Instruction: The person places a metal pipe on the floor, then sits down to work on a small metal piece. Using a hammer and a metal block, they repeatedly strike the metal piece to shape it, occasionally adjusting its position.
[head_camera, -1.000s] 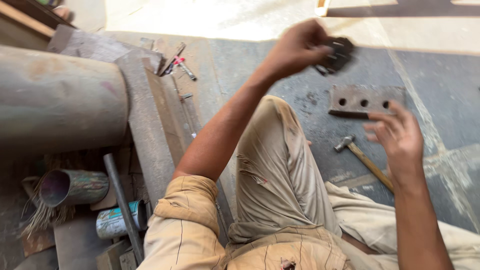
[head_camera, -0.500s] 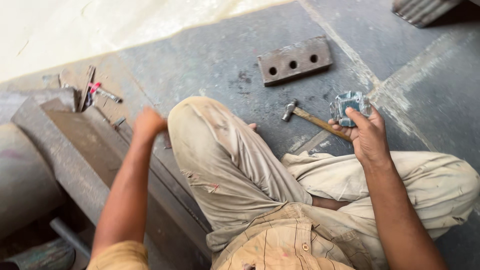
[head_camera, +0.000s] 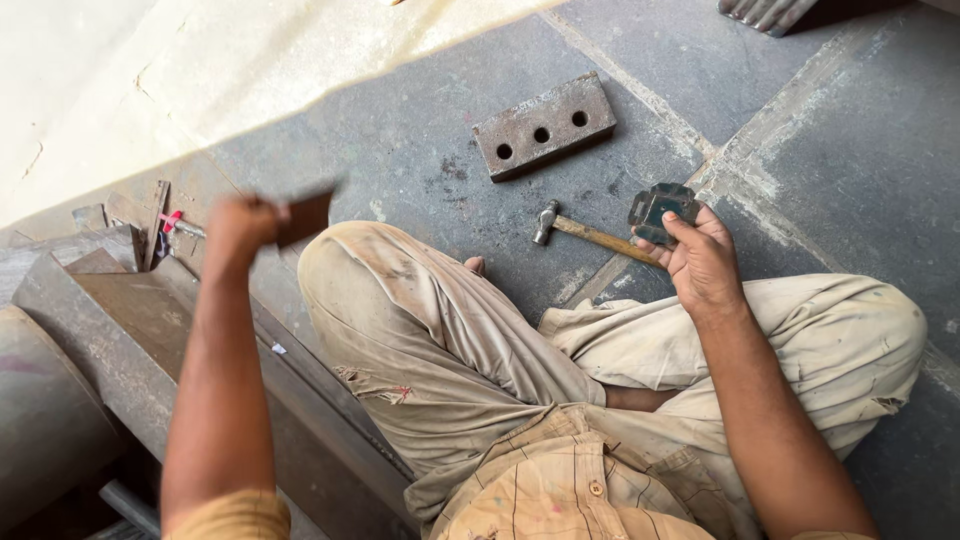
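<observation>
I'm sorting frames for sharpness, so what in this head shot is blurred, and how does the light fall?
Head view: the left hand and its dark flat piece are motion-smeared; the right hand, metal plate, hammer and three-hole block are sharp; bright sun washes out the upper-left floor, the rest lies in shade.
</observation>
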